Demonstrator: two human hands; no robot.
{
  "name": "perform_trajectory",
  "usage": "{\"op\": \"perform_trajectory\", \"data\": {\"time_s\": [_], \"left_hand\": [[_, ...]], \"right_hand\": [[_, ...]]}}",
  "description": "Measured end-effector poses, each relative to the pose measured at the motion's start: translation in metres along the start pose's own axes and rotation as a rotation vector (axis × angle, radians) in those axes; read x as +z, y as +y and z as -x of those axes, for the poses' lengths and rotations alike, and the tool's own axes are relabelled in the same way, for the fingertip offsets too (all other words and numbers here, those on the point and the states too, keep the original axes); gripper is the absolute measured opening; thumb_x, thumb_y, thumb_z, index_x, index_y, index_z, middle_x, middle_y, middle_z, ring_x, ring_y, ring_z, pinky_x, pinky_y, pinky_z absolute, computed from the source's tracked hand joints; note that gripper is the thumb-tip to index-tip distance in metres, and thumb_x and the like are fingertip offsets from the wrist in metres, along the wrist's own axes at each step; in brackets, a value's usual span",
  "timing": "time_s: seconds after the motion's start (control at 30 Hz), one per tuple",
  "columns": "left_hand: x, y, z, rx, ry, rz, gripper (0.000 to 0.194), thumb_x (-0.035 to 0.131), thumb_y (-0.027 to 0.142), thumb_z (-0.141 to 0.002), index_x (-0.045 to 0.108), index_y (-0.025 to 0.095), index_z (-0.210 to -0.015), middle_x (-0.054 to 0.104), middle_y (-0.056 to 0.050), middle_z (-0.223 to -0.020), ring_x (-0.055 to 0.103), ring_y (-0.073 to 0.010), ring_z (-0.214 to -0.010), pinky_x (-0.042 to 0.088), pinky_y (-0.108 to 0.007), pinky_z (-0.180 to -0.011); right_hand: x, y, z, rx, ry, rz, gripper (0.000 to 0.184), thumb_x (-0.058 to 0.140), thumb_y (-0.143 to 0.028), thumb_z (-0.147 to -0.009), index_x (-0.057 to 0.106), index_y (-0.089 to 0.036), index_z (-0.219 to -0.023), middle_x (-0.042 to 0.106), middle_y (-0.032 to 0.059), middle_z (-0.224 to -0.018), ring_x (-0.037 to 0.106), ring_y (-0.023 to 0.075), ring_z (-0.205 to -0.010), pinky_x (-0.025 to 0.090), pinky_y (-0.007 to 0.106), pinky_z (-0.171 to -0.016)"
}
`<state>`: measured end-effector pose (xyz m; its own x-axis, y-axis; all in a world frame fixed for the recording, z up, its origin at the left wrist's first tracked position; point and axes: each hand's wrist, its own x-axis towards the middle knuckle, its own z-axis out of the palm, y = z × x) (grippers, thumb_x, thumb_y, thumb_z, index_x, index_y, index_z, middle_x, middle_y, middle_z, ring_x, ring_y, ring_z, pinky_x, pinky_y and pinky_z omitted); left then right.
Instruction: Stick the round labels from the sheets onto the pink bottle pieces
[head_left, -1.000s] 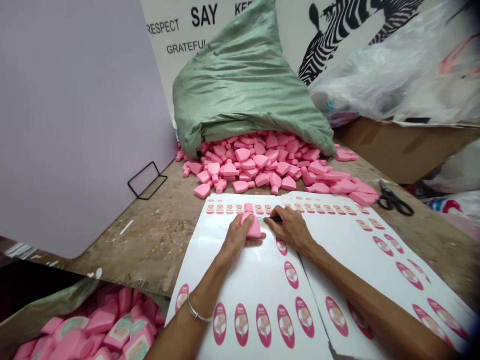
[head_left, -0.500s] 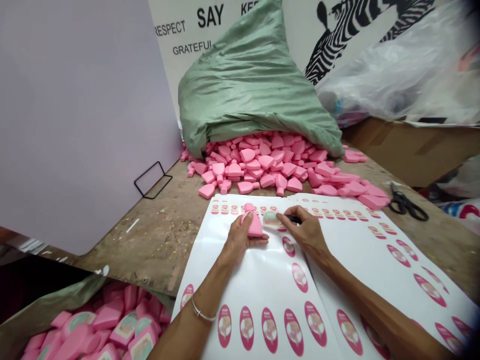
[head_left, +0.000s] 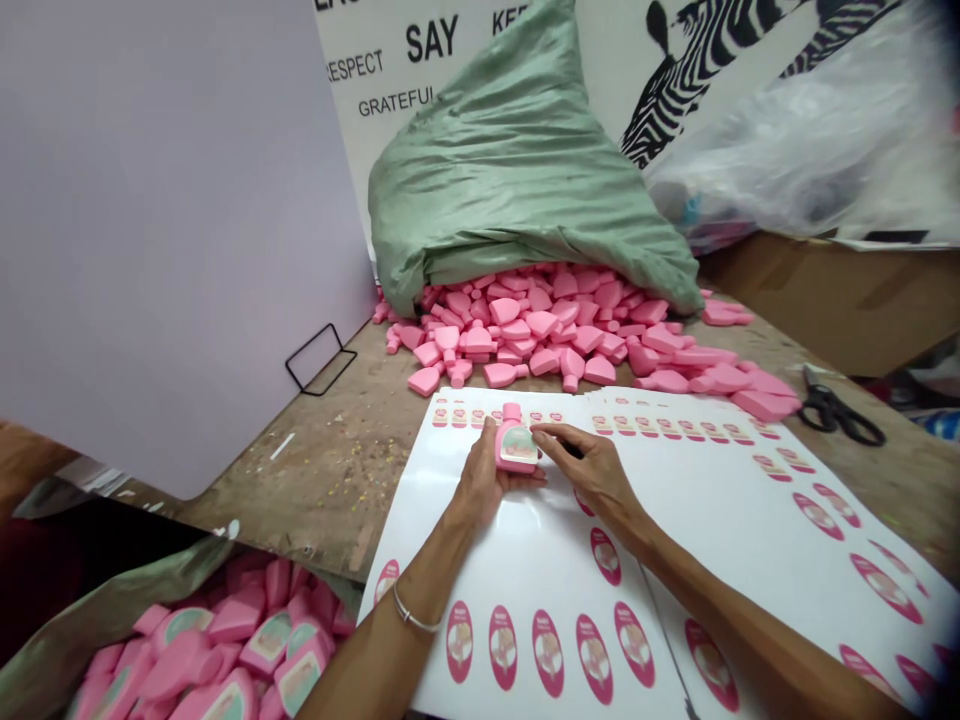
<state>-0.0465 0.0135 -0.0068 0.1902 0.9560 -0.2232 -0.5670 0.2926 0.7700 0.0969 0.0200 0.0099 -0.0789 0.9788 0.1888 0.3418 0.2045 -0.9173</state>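
A small pink bottle (head_left: 511,412) stands upright in my left hand (head_left: 480,475), whose fingers wrap round its side and under its base. A pale green and cream sticker (head_left: 517,445) lies against the bottle's front. My right hand (head_left: 589,465) has its fingertips at the sticker's right edge. A small black tool (head_left: 574,450) shows between the fingers of that hand, mostly hidden, so its kind is unclear. Both hands are above sticker sheets (head_left: 480,540) printed with pink ovals and smaller labels.
A green sack (head_left: 517,180) spills a heap of pink bottles (head_left: 540,325) behind the sheets. Black scissors (head_left: 840,412) lie at the right. At lower left, an open sack holds labelled bottles (head_left: 247,640). A black wire stand (head_left: 321,360) and another person's arm (head_left: 30,455) are at left.
The sticker has moved left from beside the bottle onto its front, carried by my right hand. The bottle now faces me more squarely. Another person's arm has appeared at the left edge.
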Motion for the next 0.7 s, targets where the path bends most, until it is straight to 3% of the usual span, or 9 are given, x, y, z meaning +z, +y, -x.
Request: {"op": "perform_trajectory", "data": {"time_s": [0.2,0.7], "left_hand": [[-0.0008,0.0003,-0.0001,0.009,0.004,-0.022,0.058,0.039,0.058,-0.087,0.063,0.006,-0.096,0.069,-0.013,-0.074,0.068,-0.0222,-0.066,0.058,-0.039,-0.067],[0.0013,0.0036,0.0002,-0.014,-0.011,-0.02,0.06,0.041,0.063,-0.084,0.063,0.008,-0.09,0.068,-0.013,-0.076,0.068,-0.0228,-0.07,0.057,-0.039,-0.069]], "right_hand": [[0.0014,0.0043,-0.0025,0.0,0.009,-0.035,0.032,0.062,-0.047,-0.078,0.072,-0.02,-0.09,0.072,0.0039,-0.084,0.064,0.0211,-0.08,0.05,0.035,-0.078],[0.0048,0.0071,-0.003,-0.038,-0.005,-0.011,0.031,0.059,-0.047,-0.079,0.071,-0.019,-0.089,0.07,0.0036,-0.079,0.064,0.0201,-0.075,0.05,0.032,-0.072]]}}
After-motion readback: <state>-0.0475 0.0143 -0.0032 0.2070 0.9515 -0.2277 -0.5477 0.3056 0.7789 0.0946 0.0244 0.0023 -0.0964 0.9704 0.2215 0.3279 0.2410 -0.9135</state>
